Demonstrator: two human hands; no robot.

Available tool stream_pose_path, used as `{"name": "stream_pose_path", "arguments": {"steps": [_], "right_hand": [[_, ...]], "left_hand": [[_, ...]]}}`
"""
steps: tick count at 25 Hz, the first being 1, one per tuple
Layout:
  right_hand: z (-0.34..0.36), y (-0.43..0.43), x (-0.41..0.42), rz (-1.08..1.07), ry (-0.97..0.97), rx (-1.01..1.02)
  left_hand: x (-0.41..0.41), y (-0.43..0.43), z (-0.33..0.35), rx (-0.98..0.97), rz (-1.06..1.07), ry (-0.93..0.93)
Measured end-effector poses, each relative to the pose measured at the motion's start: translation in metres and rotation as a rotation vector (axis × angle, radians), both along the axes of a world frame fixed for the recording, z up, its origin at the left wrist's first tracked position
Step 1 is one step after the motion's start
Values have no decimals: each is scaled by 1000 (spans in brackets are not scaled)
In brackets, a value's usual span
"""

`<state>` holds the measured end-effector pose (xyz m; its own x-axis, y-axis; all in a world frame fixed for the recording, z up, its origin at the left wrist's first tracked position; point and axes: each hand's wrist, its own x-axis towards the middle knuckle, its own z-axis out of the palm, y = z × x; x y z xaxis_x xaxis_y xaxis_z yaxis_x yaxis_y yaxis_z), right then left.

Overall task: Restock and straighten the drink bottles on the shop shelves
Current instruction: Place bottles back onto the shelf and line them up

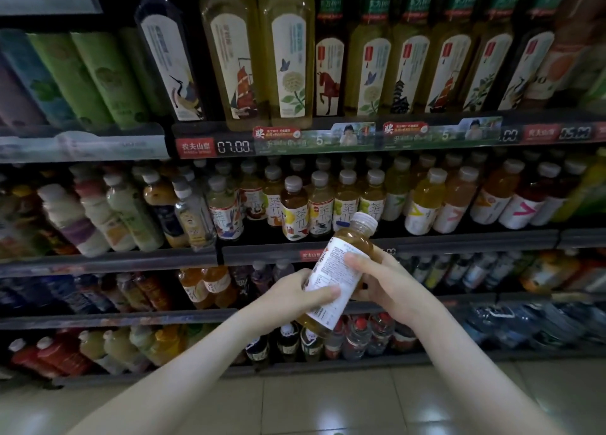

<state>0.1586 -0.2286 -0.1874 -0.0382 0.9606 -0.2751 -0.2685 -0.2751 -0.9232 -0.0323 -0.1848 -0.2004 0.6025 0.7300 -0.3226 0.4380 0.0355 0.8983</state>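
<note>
here, one amber bottle, cap tilted toward 1 o'clock, is held before four stocked shelves by two hands: left hand gripping its lower label from 9 o'clock, right hand clasping it from 3 o'clock.

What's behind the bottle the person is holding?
Behind the bottle run a dark shelf rail and lower rows of drinks; red-capped bottles show beside its base. What stands directly behind it is covered.
</note>
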Motion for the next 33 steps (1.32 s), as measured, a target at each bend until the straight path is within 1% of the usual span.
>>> {"name": "stream_pose_path", "arguments": {"steps": [3, 5, 7, 9, 12, 14, 16, 18, 19, 21, 22, 23, 24, 25, 26, 28, 29, 30, 31, 33], "right_hand": [[-5, 5, -1, -35, -69, -59], [-10, 7, -3, -4, -109, -101], [-14, 10, -5, 28, -129, -111], [-20, 17, -4, -12, -135, -114], [-32, 31, 15, -89, -143, -143], [-40, 39, 38, -121, -127, -160], [-47, 44, 65, -141, -76, -148], [-54, 48, 89, -168, 29, -131], [-57, 49, 100, -164, 87, -120], [-61, 51, 118, -92, 155, -94], [-62, 52, 125, -46, 161, -84], [-63, 55, 131, -7, 159, -75], [-61, 58, 136, 23, 152, -68], [-61, 62, 142, 47, 141, -63], [-60, 65, 147, 56, 118, -69], [-56, 72, 151, 42, 35, -111], [-53, 73, 150, 25, -5, -147], [-52, 74, 148, 3, -28, -178], [-52, 76, 146, -26, -39, -191], [-53, 78, 144, -105, -58, -165]], "left_hand": [[6, -1, -9, 58, 84, 75], [13, -4, -12, 106, 135, 118], [21, -6, -12, 225, 161, 221], [34, -6, -13, 335, 177, 331], [59, -1, -18, 433, 148, 414], [74, 8, -18, 413, 65, 375], [91, 19, -18, 360, -16, 300], [109, 27, -20, 248, -35, 193], [117, 30, -22, 146, -27, 104], [135, 35, -27, -169, 16, -131], [141, 37, -30, -320, 22, -211], [146, 37, -33, -387, 7, -243], [151, 38, -36, -345, -4, -210], [157, 38, -38, -221, 12, -127], [162, 39, -39, -37, 52, 9], [174, 42, -40, 392, 154, 333], [179, 42, -41, 553, 183, 443], [184, 43, -42, 651, 188, 499], [187, 43, -43, 702, 180, 520], [189, 44, -43, 720, 130, 508]]}}
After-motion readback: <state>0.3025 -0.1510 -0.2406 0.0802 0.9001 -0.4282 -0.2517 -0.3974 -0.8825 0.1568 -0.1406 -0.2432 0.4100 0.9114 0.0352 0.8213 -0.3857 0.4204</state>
